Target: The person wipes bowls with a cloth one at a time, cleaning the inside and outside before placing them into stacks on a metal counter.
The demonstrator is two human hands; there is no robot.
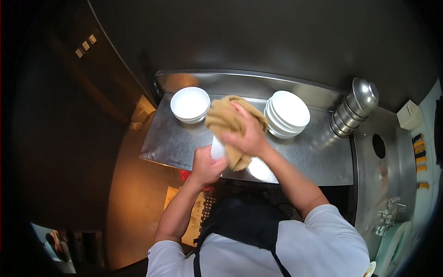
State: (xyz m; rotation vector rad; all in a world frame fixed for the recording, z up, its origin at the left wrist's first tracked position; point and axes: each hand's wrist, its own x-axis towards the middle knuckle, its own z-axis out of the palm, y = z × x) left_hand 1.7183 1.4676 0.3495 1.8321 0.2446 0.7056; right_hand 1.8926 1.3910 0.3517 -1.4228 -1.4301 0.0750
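Observation:
My left hand (207, 165) grips the rim of a white bowl (217, 149), most of which is hidden under a tan cloth (224, 116). Pressed over that cloth, my right hand (248, 134) is closed on it, slightly smeared by motion. Both hands are above the front half of a steel counter (309, 159). Behind and left of them stands a short stack of white bowls (190, 105). A taller, leaning stack of white bowls (288, 113) is just right of the cloth.
Nested steel bowls (353, 108) are piled at the counter's right end. Further right, a steel surface with a round hole (379, 146) holds several glasses (388, 214) near a green tray (392, 244). Knives with yellow handles (420, 157) line the right wall. A raised steel ledge (249, 78) bounds the back.

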